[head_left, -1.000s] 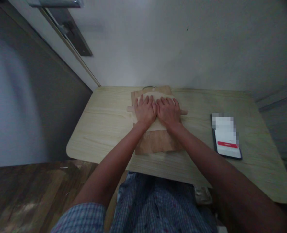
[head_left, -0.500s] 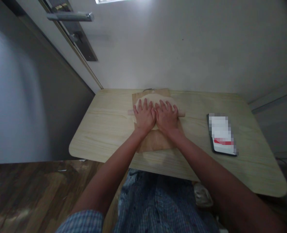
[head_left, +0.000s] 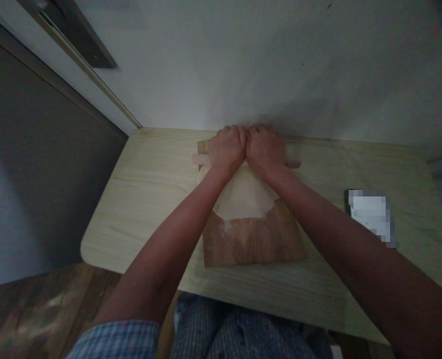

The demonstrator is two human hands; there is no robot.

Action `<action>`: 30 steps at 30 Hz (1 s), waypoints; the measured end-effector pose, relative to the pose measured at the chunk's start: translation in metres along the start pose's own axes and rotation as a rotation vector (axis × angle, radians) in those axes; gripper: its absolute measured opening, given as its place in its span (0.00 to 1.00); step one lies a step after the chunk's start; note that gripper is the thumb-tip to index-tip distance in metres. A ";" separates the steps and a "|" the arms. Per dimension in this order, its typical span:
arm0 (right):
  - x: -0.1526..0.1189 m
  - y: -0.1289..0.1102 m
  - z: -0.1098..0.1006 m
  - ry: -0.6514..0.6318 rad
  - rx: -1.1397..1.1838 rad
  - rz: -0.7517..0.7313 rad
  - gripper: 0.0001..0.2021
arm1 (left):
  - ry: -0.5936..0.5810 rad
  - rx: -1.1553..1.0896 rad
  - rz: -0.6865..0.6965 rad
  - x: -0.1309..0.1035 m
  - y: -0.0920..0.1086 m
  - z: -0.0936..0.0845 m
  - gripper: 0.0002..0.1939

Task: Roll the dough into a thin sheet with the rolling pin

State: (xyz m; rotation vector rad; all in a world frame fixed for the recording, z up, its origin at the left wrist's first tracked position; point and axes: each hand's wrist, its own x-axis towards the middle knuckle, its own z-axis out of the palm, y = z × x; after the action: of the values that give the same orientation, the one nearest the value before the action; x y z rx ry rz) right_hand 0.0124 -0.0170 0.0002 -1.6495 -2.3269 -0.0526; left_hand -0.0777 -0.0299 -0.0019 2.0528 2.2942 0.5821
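A pale wooden rolling pin (head_left: 200,159) lies crosswise near the far edge of a wooden board (head_left: 254,244). My left hand (head_left: 227,148) is wrapped over its left half, fingers curled down on the far side. Right beside it, thumbs meeting, my right hand (head_left: 266,148) closes over the right half. Only the pin's two ends show past my hands. Flat, rolled-out dough (head_left: 245,197) spreads on the board below my wrists, its near edge uneven. The dough's far part is hidden by my hands and the pin. Traces of flour mark the board's bare near part.
The light wooden table (head_left: 138,199) backs onto a white door (head_left: 206,65) with a metal lock plate (head_left: 90,45). A phone (head_left: 370,212) with a blurred screen lies at right, partly behind my right forearm. Brown wood floor (head_left: 37,314) shows at lower left.
My hands have pushed the rolling pin away from me to the board's far end, and my fingers have gone from outstretched to curled. More dough shows on the near side. The view has shifted closer.
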 end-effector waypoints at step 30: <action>-0.097 -0.018 -0.009 -0.006 0.035 -0.140 0.18 | 0.072 0.087 0.196 -0.096 -0.015 -0.010 0.22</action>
State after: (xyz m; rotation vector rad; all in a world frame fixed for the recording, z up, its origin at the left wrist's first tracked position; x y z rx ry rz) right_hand 0.0269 -0.1143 -0.0132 -1.4703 -2.4300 -0.0359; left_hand -0.0806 -0.1261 -0.0195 2.3531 2.2079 0.5813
